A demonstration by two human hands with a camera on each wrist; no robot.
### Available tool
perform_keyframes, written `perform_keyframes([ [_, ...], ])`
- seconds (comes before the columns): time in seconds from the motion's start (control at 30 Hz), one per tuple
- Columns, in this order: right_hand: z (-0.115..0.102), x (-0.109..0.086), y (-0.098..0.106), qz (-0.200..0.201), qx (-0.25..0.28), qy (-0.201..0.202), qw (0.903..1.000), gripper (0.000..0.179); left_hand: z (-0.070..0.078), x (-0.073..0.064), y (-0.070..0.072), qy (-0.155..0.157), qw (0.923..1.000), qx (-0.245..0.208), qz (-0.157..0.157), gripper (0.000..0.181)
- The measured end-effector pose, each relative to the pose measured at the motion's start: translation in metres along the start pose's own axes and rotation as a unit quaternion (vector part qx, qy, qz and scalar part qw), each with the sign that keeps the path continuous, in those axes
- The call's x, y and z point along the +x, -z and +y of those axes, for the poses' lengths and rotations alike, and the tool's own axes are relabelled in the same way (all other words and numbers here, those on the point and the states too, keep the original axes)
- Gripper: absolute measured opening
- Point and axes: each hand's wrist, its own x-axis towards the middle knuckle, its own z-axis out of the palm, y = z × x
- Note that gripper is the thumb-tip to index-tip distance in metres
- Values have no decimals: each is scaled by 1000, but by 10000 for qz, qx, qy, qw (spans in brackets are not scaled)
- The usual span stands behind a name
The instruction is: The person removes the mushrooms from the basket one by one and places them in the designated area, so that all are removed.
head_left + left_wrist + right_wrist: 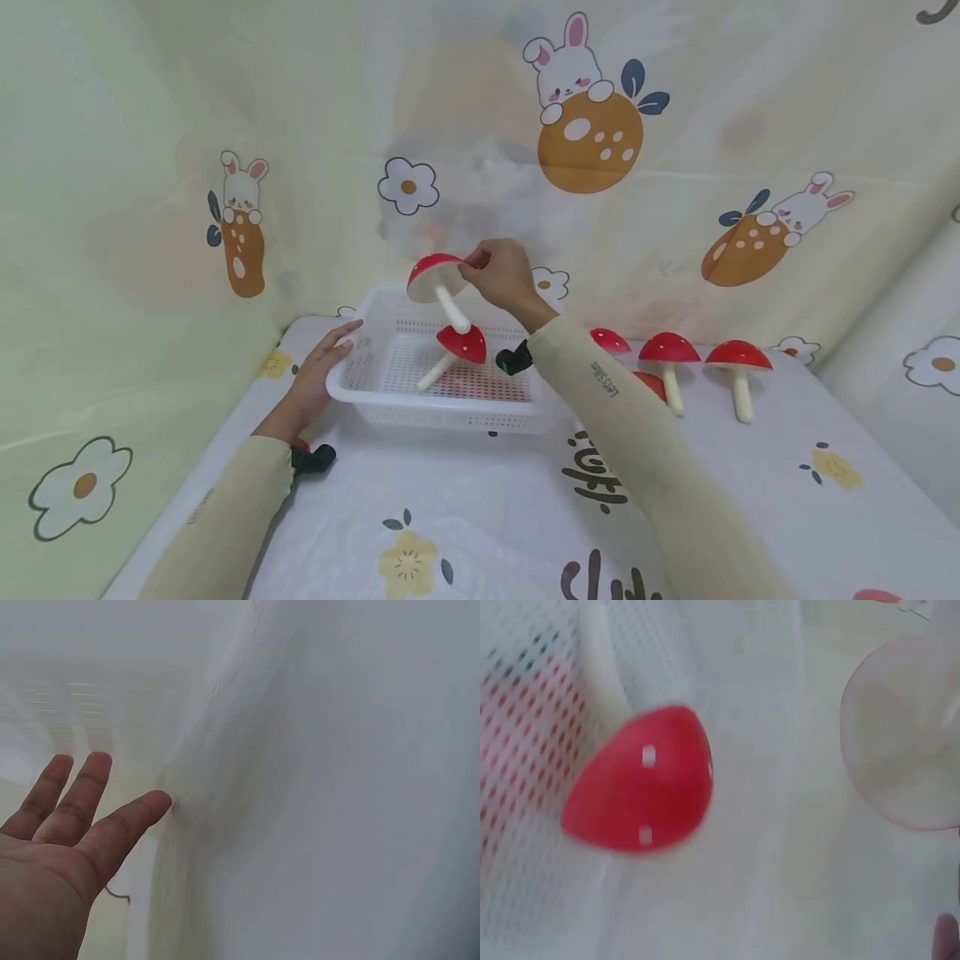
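Note:
My right hand [504, 271] pinches the cap rim of a red-and-white toy mushroom [435, 268] above a white plastic basket [450, 415]. The held mushroom is tilted, its pale stem pointing down into the basket. Another red mushroom [463, 343] lies on its side on the basket's perforated floor; its cap [645, 784] with white spots shows in the right wrist view. At the basket's left end, my left hand [315, 375] rests against the rim. Its fingers [127, 821] look extended in the left wrist view, close to the pale basket wall.
Several red-capped mushrooms stand or lie to the basket's right, among them one upright mushroom [738, 357] and another [670, 350]; my right sleeve [622, 400] partly covers one. A printed cloth [420, 492] covers the table. Patterned curtains [465, 108] hang behind and at the sides.

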Motion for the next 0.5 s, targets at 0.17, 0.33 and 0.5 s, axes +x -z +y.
perform_keyframes([
  [0.17,23,-17,46,239,278,-248,9990,20,-1,0,-1,-84,9997,-200,-82,48],
  [0.33,57,-46,99,646,410,-722,9945,26,-2,3,-2,-249,9992,-264,-166,49],
  [0.5,86,-79,140,900,21,-1019,9907,35,-4,3,1,-176,9997,-155,-98,51],
])
